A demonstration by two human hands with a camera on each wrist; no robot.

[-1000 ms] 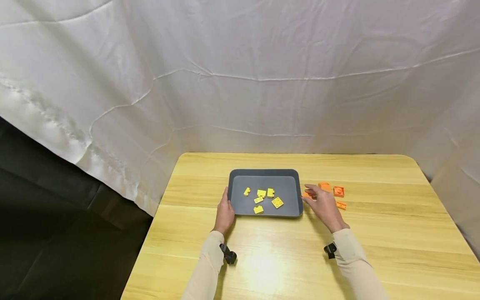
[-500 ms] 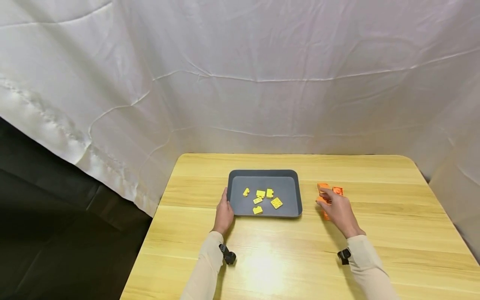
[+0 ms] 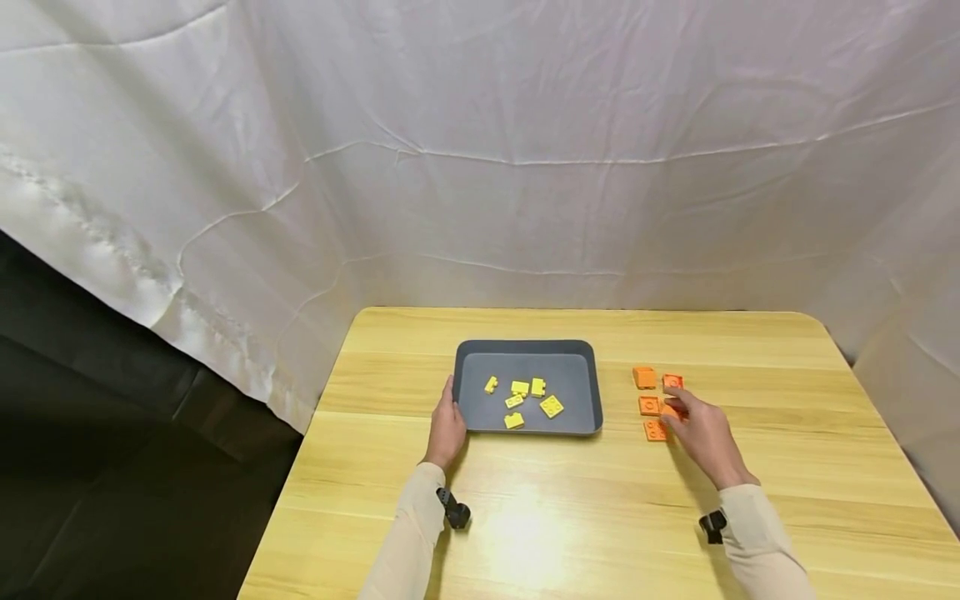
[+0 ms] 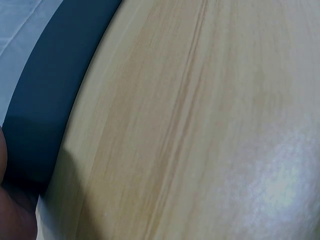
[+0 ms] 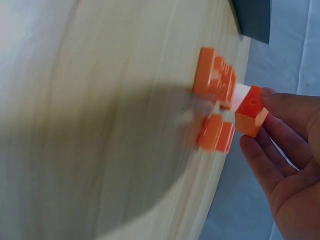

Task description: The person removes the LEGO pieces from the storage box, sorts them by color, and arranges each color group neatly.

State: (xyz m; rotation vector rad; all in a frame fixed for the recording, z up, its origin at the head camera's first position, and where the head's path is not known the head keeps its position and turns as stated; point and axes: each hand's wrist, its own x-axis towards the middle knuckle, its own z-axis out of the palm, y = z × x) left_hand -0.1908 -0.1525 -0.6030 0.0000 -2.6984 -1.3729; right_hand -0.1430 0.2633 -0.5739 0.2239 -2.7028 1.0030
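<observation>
A shallow dark grey tray [image 3: 525, 430] lies on the wooden table, with several yellow toy bricks [image 3: 552, 407] scattered inside. At its left wall my left hand [image 3: 447, 429] grips the tray; in the left wrist view only part of that hand shows at the tray's corner. Right of the tray, my right hand [image 3: 705, 433] pinches an orange toy brick [image 5: 251, 112] between thumb and fingers, seen in the right wrist view. Several more orange bricks [image 3: 644, 378] stand in a loose cluster around those fingertips, one of them [image 3: 656, 430] showing its studs.
The wooden table [image 3: 585, 517] extends forward and right of the cluster. A pale curtain [image 3: 525, 208] hangs close behind its far edge and along the sides. Dark fabric [image 3: 135, 433] lies beyond the left edge.
My right hand has moved right, from beside the tray's right wall to the orange cluster, uncovering orange bricks it had hidden. My left hand and the tray stay nearly where they were.
</observation>
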